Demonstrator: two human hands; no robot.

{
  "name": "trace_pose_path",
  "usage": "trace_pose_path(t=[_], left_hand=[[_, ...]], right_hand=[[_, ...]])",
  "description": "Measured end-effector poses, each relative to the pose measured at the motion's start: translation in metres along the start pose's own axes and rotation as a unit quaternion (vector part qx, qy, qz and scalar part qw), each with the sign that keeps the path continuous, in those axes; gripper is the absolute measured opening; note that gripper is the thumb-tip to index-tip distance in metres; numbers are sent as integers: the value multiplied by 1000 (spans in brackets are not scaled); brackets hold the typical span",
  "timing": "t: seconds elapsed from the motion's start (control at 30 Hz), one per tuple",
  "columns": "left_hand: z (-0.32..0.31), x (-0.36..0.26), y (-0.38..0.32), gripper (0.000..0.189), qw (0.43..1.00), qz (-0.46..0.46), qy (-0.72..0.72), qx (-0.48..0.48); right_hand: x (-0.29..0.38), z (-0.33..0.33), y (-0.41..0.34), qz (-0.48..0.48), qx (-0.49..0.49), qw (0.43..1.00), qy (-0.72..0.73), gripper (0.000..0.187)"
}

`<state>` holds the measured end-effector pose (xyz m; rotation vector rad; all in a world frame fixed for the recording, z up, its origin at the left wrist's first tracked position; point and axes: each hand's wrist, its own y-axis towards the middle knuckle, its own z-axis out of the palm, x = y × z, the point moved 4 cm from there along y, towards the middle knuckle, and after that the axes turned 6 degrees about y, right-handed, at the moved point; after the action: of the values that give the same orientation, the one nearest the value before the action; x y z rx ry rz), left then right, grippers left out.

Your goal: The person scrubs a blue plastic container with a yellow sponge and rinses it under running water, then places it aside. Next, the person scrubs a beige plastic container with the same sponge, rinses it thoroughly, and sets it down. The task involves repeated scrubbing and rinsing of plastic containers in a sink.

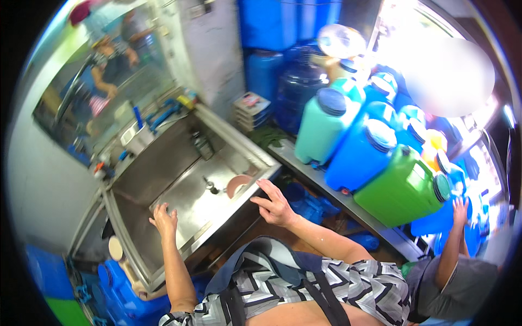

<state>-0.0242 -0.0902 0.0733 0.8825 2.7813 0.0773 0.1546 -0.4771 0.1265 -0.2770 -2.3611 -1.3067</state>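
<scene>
A stainless steel sink [134, 195] lies before me. My left hand [164, 220] is over its near left part, empty, fingers apart and slightly curled. My right hand [275, 205] hovers at the sink's front rim [240, 205], fingers spread, with nothing in it; whether the fingertips touch the rim I cannot tell. Close to that hand, a pink bowl [234, 185] sits in the basin, partly hidden by the rim. Left of the bowl is a small dark object [211, 186], too blurred to name. A dark bottle [202, 146] leans towards the back right of the basin.
Behind the basin are a white container [138, 140], blue pipework [163, 118] and a yellow sponge [185, 102], below a mirror [134, 89]. Right, a metal shelf [301, 163] bears several water containers, including a green jug [401, 187]. A co-worker's hand [461, 210] reaches there. Blue jugs [126, 293] stand lower left.
</scene>
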Motion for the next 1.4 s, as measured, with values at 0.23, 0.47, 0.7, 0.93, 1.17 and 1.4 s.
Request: trace_pose_path(t=[0.23, 0.47, 0.7, 0.93, 1.17, 1.4], left_hand=[[-45, 180, -39, 46, 981, -153, -37, -115], [-106, 294, -59, 42, 939, -288, -2, -190], [-71, 374, -69, 57, 899, -362, 9, 247], [-42, 400, -69, 32, 881, -449, -146, 22], [-208, 368, -101, 16, 820, -393, -378, -175], [-370, 245, -156, 30, 813, -220, -422, -337]], right_hand=[[8, 187, 61, 4, 174, 978, 114, 33], [44, 324, 94, 50, 479, 852, 205, 34], [47, 395, 109, 93, 615, 766, 158, 41], [36, 405, 104, 110, 622, 758, 162, 42], [17, 385, 95, 148, 641, 733, 172, 44], [-4, 379, 94, 132, 621, 744, 207, 44]])
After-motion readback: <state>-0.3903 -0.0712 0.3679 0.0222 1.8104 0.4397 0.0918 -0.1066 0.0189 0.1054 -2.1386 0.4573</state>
